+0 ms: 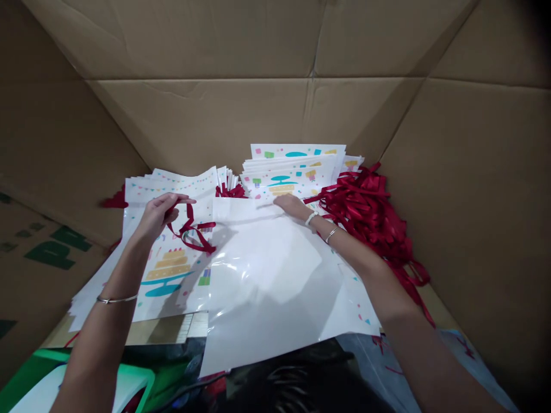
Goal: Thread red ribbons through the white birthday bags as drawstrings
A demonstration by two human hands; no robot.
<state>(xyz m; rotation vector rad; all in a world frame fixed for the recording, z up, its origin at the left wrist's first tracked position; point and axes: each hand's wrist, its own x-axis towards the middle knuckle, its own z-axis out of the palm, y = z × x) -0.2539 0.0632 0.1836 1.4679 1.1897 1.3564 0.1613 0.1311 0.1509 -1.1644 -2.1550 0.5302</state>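
Observation:
Toward the left, my left hand point(161, 215) is closed in a pinch, and a looped dark red ribbon point(196, 236) hangs from it. My right hand point(291, 206) is closed at the top edge of a glossy white sheet point(267, 275); its fingertips are partly hidden. This sheet lies tilted toward me and looks like plastic or laminated paper. Under my left hand are white printed sheets point(167, 287) with a tiered cake on a blue stand. Another fanned stack of printed sheets point(297, 166) stands behind my right hand.
Brown cardboard walls point(206, 109) enclose the back and both sides. A tangled heap of red ribbons point(365, 212) lies at the right. In the lower left is a green bin point(148, 376) with white contents. More ribbon point(230, 191) shows between the stacks.

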